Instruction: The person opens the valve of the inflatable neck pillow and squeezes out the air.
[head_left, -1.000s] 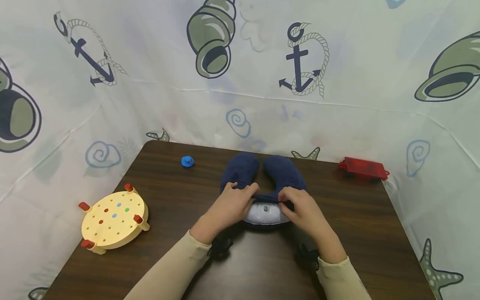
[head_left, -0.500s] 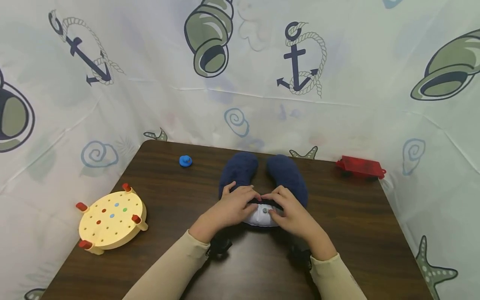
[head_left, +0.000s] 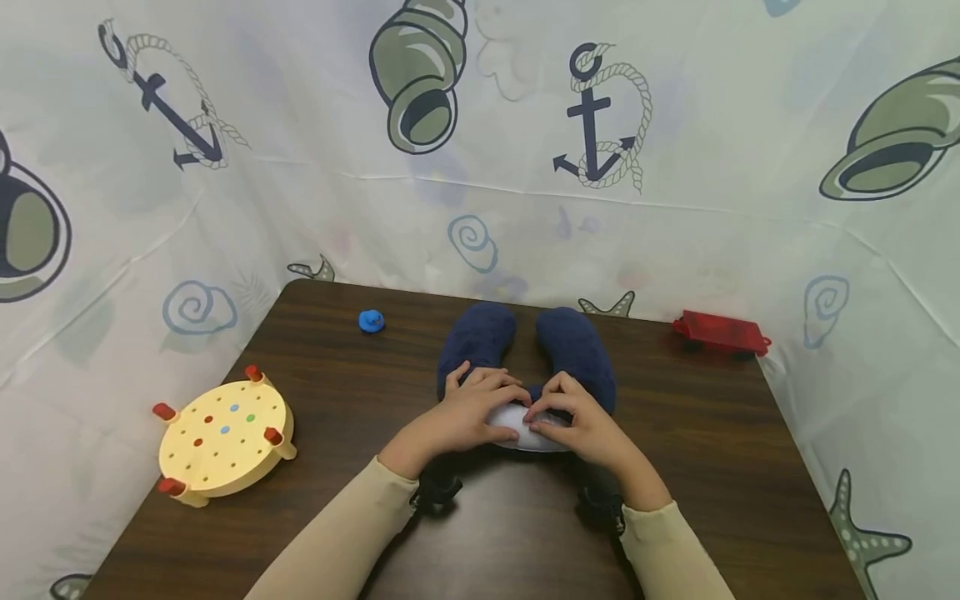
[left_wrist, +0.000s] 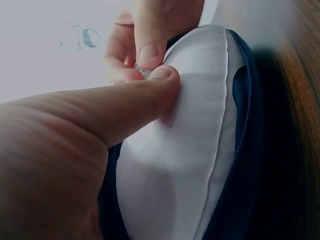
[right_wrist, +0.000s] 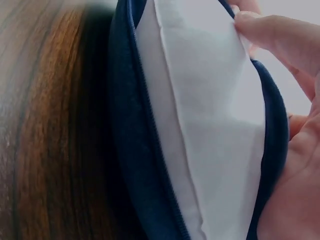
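Observation:
A navy U-shaped neck pillow lies mid-table, its arms pointing away from me. Its cover is unzipped at the near side and a white inner cushion bulges out. My left hand rests over the pillow's left side, and its thumb presses the white cushion beside a small clear valve. My right hand pinches that valve between thumb and finger. The right wrist view shows the white cushion inside the navy cover.
On the dark wooden table, a round yellow peg board with red pegs sits at the left edge. A small blue toy lies at the back left, a red toy cart at the back right corner. A printed curtain surrounds the table.
Both hands have drawn together at the middle of the white cushion. The valve, in plain view half a second ago, is now covered by the fingertips in the head view.

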